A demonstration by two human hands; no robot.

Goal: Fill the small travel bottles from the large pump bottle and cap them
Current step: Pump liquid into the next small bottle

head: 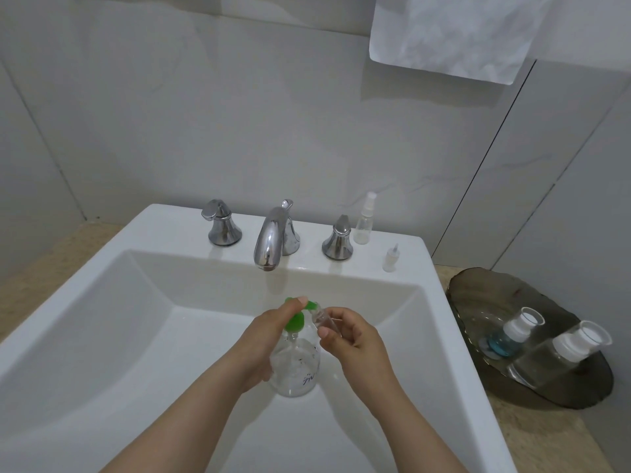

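Down over the white sink (136, 319), the left hand (263, 336) wraps around the clear pump bottle (295, 367), one fingertip lying on its green pump head (294, 321). The right hand (355, 336) pinches a small clear travel bottle (322, 319), tilted with its mouth against the green nozzle.

We find only one bit of writing: a short blue handwritten scrawl low on the clear wall of the large pump bottle (293, 372). It sits just right of the left hand (263, 336) gripping that bottle, and below the right hand (350, 336), which pinches a small travel bottle (324, 319). We cannot make out its letters. A few dark marks just above it are too faint to read.
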